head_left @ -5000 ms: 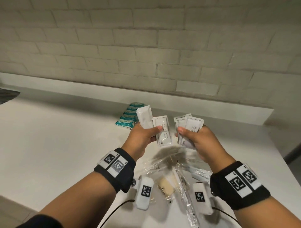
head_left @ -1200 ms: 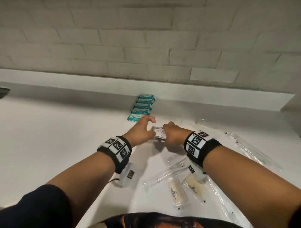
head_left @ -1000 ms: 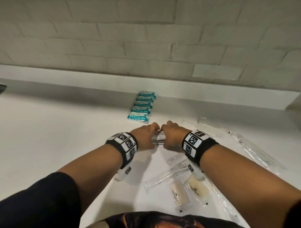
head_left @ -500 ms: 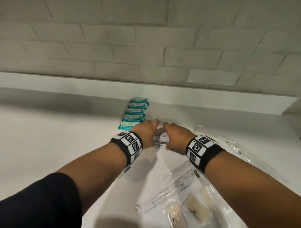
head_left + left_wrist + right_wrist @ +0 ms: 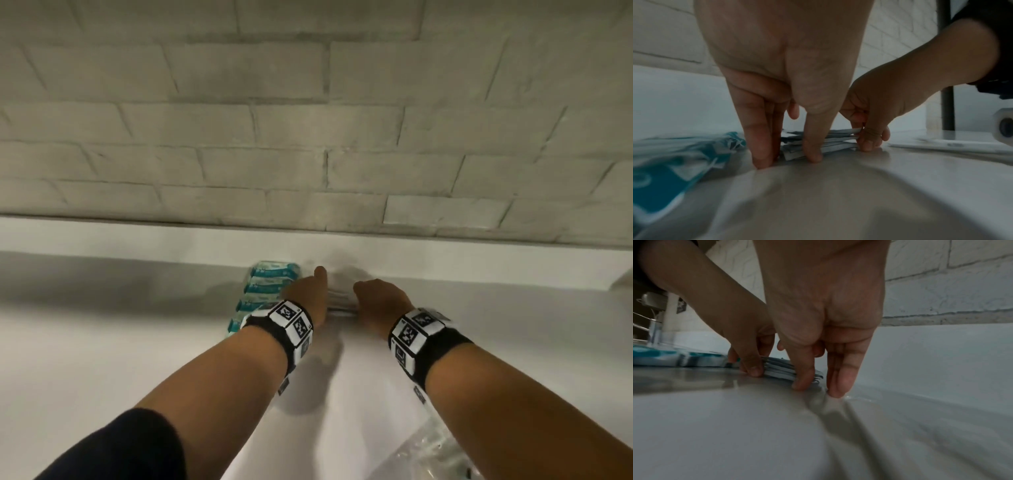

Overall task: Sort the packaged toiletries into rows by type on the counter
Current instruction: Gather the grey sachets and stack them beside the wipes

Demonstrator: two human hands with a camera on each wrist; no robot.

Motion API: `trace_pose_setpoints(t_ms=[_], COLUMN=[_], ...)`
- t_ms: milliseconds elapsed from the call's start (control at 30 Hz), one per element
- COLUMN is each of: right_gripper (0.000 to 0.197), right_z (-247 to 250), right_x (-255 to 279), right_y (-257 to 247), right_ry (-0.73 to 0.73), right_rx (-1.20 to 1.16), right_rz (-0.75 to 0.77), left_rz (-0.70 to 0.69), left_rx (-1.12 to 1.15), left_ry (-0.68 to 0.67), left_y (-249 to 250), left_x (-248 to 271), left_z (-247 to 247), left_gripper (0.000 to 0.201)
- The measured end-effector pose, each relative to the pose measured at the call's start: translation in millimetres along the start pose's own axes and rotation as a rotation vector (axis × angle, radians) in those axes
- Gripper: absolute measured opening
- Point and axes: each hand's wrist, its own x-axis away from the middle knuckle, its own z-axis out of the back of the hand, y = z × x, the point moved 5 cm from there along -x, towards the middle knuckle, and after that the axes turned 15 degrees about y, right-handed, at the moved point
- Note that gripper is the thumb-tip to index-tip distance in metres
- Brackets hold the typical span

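Observation:
A small stack of white sachets (image 5: 339, 302) lies flat on the white counter (image 5: 102, 342) close to the back ledge. Just to its left is a row of teal packets (image 5: 267, 291). My left hand (image 5: 308, 291) stands on the stack's left side, fingers straight down with tips on the counter and thumb against the front edge (image 5: 789, 152). My right hand (image 5: 376, 298) flanks the right side the same way (image 5: 818, 388). In the wrist views the stack (image 5: 834, 141) (image 5: 779, 368) sits between both hands, beside the teal packets (image 5: 674, 162) (image 5: 694, 358).
The low white ledge (image 5: 445, 263) and a brick wall close off the back. Clear plastic packages (image 5: 431, 455) lie near my right forearm. A long clear package (image 5: 951, 146) lies on the counter to the right of the stack.
Both hands have slid the sachet stack farther back toward the ledge, alongside the far end of the teal row. Five seconds ago each hand held sachets in the air.

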Motion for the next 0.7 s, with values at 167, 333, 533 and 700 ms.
trace_pose_setpoints(t_ms=[167, 333, 533, 700], right_gripper=[0.038, 0.045, 0.044, 0.054], right_z=[-3.3, -11.1, -17.7, -17.9], right_x=[-30.1, -49.7, -57.0, -55.6], right_y=[12.0, 21.8, 24.5, 28.8], right_ry=[0.054, 0.128, 0.126, 0.063], right_rx=[-0.089, -0.233, -0.195, -0.226], right_rz=[-0.038, -0.038, -0.065, -0.142], left_rz=[0.029, 0.083, 0.116, 0.157], left_rx=[0.097, 0.169, 0.179, 0.262], left_ry=[0.027, 0.043, 0.079, 0.052], left_y=[-6.9, -12.3, -11.3, -14.9], left_x=[-32.9, -49.8, -58.4, -53.9], left_z=[-7.7, -17.2, -19.5, -17.6], left_gripper=[0.055, 0.058, 0.046, 0.047])
